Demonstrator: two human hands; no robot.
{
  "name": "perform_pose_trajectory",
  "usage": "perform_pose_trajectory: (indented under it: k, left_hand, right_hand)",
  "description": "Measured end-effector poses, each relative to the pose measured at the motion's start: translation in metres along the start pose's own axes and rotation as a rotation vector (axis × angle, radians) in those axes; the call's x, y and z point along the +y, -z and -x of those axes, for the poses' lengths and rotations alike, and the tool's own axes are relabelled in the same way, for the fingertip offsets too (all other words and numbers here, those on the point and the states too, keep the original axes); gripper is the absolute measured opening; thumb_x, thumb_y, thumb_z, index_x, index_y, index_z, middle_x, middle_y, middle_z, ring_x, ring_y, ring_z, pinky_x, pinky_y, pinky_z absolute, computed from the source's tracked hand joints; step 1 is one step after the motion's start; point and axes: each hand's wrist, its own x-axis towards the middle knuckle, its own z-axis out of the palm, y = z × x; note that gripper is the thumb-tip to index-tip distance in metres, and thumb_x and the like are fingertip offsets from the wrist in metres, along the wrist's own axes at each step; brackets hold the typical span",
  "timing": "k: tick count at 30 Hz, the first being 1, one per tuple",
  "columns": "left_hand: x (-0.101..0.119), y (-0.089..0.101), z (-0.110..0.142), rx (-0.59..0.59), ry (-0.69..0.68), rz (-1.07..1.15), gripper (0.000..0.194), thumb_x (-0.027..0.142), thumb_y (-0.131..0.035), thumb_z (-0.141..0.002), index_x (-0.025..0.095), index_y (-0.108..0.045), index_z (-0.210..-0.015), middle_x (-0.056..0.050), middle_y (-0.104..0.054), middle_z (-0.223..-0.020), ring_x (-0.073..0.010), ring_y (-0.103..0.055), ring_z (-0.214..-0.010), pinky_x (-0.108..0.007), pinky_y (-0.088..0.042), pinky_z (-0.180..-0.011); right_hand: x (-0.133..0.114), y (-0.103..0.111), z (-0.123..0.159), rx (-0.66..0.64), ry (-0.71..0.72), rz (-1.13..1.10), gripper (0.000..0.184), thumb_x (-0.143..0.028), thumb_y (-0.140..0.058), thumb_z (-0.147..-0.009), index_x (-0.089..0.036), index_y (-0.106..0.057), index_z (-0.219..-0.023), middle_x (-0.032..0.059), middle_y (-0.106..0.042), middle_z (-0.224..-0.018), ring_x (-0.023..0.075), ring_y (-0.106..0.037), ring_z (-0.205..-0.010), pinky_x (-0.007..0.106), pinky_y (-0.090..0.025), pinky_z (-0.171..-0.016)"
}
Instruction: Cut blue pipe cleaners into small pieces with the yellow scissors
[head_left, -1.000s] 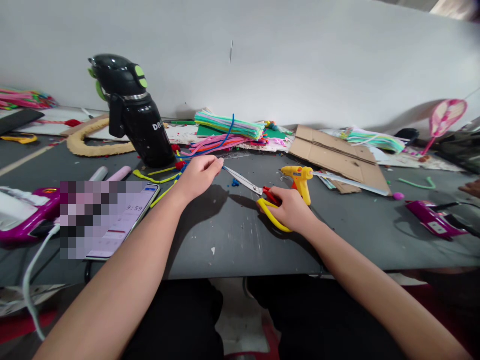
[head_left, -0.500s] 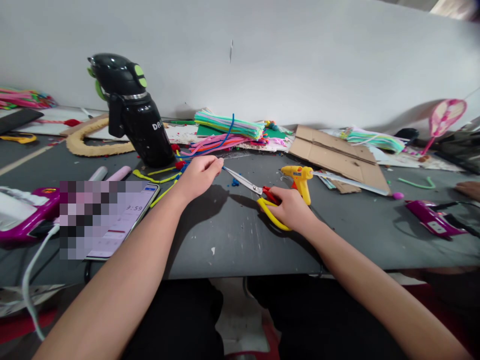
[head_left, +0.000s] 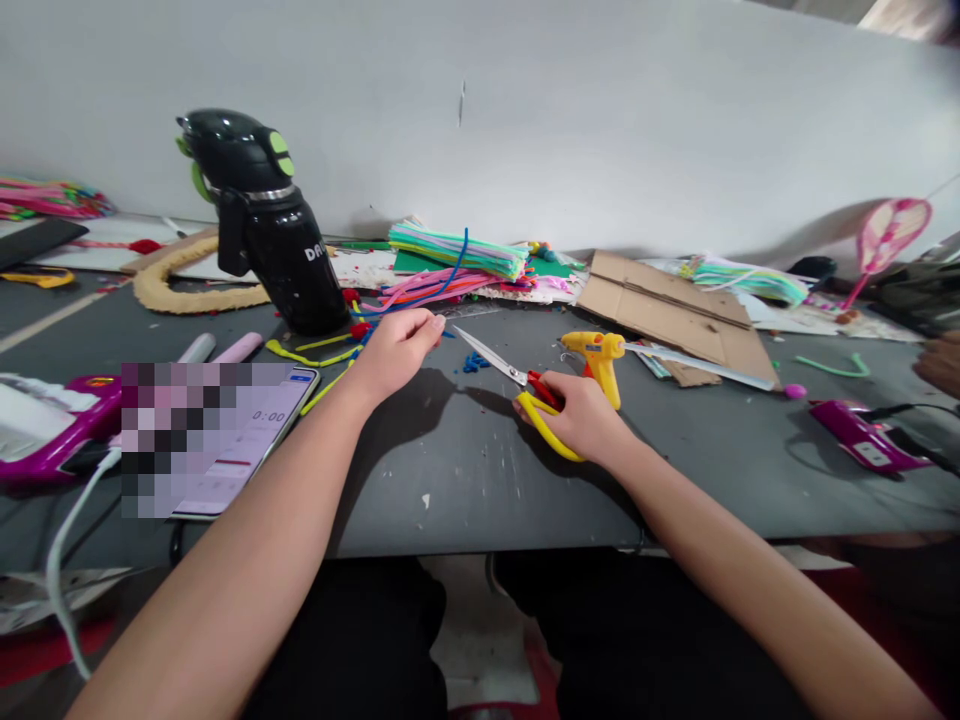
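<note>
My left hand (head_left: 405, 345) is closed in a pinch on a blue pipe cleaner (head_left: 449, 334), whose short end pokes out past the fingertips. In my right hand (head_left: 581, 408) are scissors (head_left: 491, 356) with red and yellow handles, the fingers wrapped round them. Their blades look nearly closed, and the tips point at the blue end, a small gap apart from it. Below the blades, small cut blue bits (head_left: 474, 363) lie on the grey table (head_left: 465, 490). Most of the pipe cleaner is hidden by my left hand.
A yellow glue gun (head_left: 600, 350) lies just beyond my right hand. At the left are a phone (head_left: 255, 430) and a black bottle (head_left: 292, 250). Pipe cleaner bundles (head_left: 457, 250) and cardboard (head_left: 675, 310) line the back. Another person's hand (head_left: 941, 362) shows at the right edge.
The scissors have drawn back slightly to the right from the pipe cleaner's end. More blue bits lie on the table. The phone's digits changed. The other person's hand shifted upward.
</note>
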Motion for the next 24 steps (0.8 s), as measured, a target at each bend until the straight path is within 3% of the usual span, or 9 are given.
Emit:
perform_pose_trajectory:
  k: [24]
  left_hand:
    - [0.0007,-0.0004,-0.0017,0.016,-0.027,-0.086,0.035,0.043,-0.05,-0.092,0.017,-0.051,-0.068,0.002,-0.047,-0.059,-0.0104,-0.041,-0.055,-0.026,-0.032,-0.055]
  right_hand:
    - [0.0007,0.0022,-0.0019,-0.057,0.016,0.009,0.034,-0.041,-0.064,-0.078,-0.02,-0.042,-0.062,-0.0042,-0.043,-0.055,0.0101,-0.035,-0.055,0.027,-0.023,-0.054]
